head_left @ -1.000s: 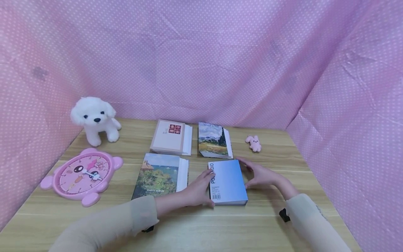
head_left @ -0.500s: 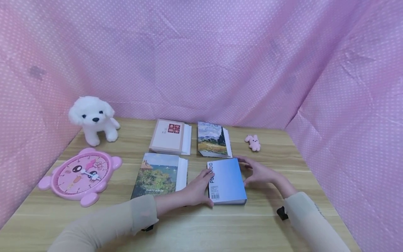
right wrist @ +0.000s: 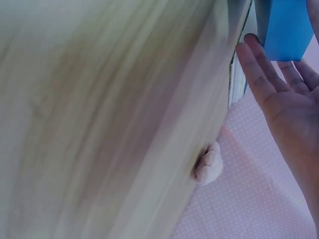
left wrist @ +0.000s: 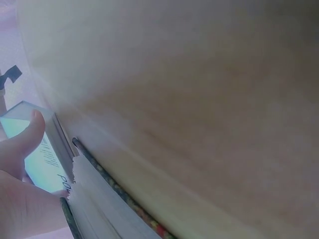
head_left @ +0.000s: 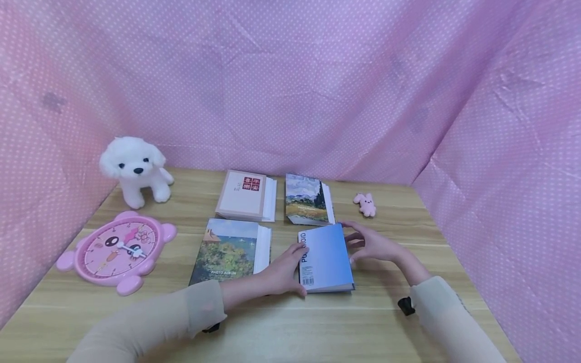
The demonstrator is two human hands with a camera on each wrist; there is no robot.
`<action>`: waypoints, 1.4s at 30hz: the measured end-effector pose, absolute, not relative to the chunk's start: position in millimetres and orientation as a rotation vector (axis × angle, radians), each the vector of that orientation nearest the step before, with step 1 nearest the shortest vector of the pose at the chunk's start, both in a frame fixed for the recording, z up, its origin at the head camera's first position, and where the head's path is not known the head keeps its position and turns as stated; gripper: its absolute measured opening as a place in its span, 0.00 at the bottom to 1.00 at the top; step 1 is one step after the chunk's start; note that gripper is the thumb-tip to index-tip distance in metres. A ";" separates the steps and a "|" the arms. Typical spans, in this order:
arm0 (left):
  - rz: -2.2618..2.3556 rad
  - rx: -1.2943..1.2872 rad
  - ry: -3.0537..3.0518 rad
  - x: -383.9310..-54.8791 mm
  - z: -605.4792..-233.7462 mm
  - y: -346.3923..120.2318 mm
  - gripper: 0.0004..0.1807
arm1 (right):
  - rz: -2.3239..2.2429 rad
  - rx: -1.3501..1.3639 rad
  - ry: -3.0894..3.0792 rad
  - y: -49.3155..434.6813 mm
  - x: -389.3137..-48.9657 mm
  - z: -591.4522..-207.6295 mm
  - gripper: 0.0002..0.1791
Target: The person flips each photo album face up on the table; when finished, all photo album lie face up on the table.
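Observation:
A blue-and-white photo album (head_left: pixel 328 259) with sideways lettering and a barcode is between my two hands. My left hand (head_left: pixel 283 275) grips its left side, fingers on the cover edge and thumb by the near corner; the left wrist view shows that thumb (left wrist: pixel 32 137) over the page end. My right hand (head_left: pixel 374 244) holds the right side, one finger reaching round the far corner. In the right wrist view, fingertips (right wrist: pixel 244 47) reach to the album's table-facing side, and its blue spine shows. The album tilts slightly, right side higher.
A landscape-covered photo album (head_left: pixel 227 249) lies left of the blue one. Behind are a pale album with red characters (head_left: pixel 242 194) and a painting-covered album (head_left: pixel 306 199). A plush dog (head_left: pixel 136 171), pink clock (head_left: pixel 120 249) and small pink bunny (head_left: pixel 366 205) surround them.
The blue album has shifted slightly away from me and its right side has come up a little. My right fingers have moved with it; my left hand stays nearly in place.

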State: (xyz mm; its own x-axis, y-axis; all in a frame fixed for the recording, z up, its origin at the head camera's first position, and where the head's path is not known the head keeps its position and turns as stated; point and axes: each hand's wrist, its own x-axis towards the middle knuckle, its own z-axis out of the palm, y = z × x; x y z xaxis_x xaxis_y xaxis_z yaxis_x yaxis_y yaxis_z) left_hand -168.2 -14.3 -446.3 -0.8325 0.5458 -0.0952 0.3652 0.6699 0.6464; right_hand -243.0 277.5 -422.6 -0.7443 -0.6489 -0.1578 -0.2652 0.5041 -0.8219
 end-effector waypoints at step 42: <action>1.311 0.595 2.298 -184.8 -433.5 -28.9 0.44 | -1.044 -1.035 2.547 236.7 -219.4 -381.5 0.43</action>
